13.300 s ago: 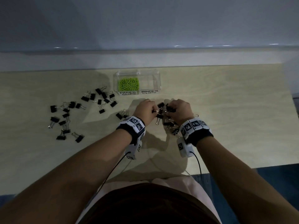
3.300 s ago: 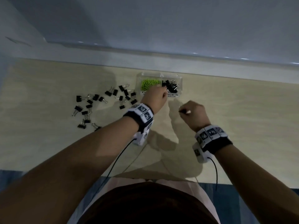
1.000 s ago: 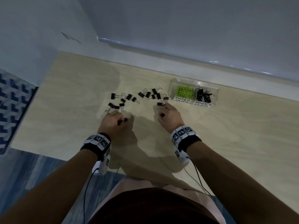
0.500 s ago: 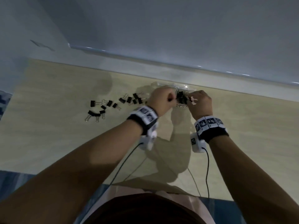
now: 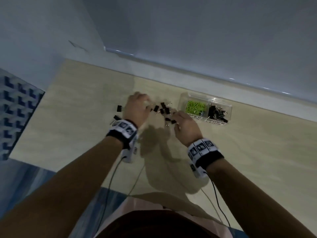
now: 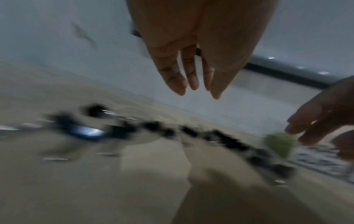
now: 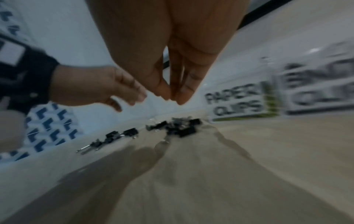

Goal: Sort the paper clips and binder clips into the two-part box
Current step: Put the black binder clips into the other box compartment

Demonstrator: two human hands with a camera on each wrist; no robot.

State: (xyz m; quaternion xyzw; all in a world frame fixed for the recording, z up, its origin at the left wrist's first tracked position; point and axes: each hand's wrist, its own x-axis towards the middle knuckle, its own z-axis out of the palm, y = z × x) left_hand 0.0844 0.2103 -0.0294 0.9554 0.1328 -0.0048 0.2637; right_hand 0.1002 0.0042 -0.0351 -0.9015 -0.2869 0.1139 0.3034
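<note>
A clear two-part box (image 5: 182, 100) stands at the back of the table. Green paper clips (image 5: 196, 106) fill its left part and black binder clips (image 5: 216, 113) lie in its right part. Several loose black binder clips (image 5: 163, 109) lie scattered just left of the box. My left hand (image 5: 137, 107) hovers over the left end of that scatter, with straight, empty fingers (image 6: 176, 81) in the left wrist view. My right hand (image 5: 180, 120) hangs above the clips nearest the box, its straight fingertips (image 7: 162, 91) close together and holding nothing.
The pale wooden table (image 5: 257, 160) ends at a grey wall ledge (image 5: 223, 86) behind the box. Its left edge drops to a blue patterned floor (image 5: 15, 114). Black cables (image 5: 109, 182) trail from both wrist cameras toward my body.
Half a second ago both hands were together at the box. They have since swung back left, empty, over the loose binder clips, and my head has turned left too.
</note>
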